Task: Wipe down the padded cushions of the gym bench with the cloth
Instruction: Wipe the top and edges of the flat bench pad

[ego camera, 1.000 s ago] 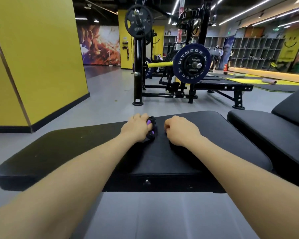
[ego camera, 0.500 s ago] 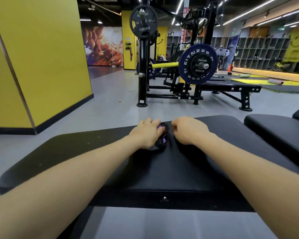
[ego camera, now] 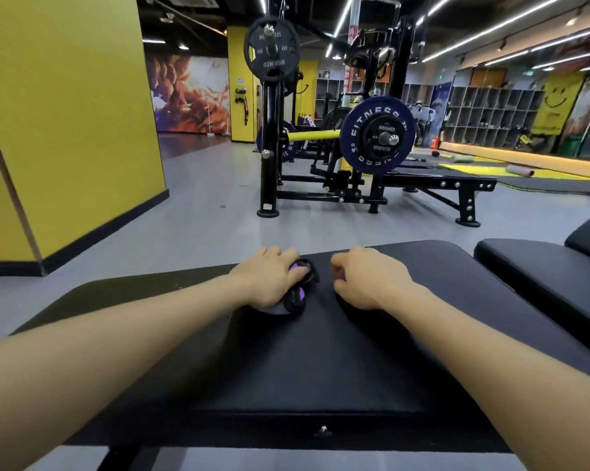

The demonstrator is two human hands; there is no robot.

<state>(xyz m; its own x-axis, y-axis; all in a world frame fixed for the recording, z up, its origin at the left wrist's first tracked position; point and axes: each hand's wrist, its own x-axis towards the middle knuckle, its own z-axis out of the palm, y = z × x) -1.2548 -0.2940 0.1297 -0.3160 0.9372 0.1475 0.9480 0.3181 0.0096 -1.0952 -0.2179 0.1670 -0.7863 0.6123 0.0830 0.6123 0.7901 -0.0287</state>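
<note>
A wide black padded cushion (ego camera: 320,365) of the gym bench lies across the view in front of me. My left hand (ego camera: 270,278) grips a bunched black and purple cloth (ego camera: 298,295) and presses it onto the cushion near its far edge. My right hand (ego camera: 368,280) rests on the cushion just right of the cloth, a small gap away. Its fingers are curled and nothing shows in them. Much of the cloth is hidden under my left hand.
A second black cushion (ego camera: 541,277) sits to the right, across a narrow gap. Beyond the bench stand a black rack (ego camera: 270,147) with weight plates and a loaded barbell (ego camera: 377,136) on grey floor. A yellow wall (ego camera: 66,113) is at the left.
Both hands and the cloth have slid toward the cushion's far edge, and the gap between the hands has widened a little. My view has shifted left.
</note>
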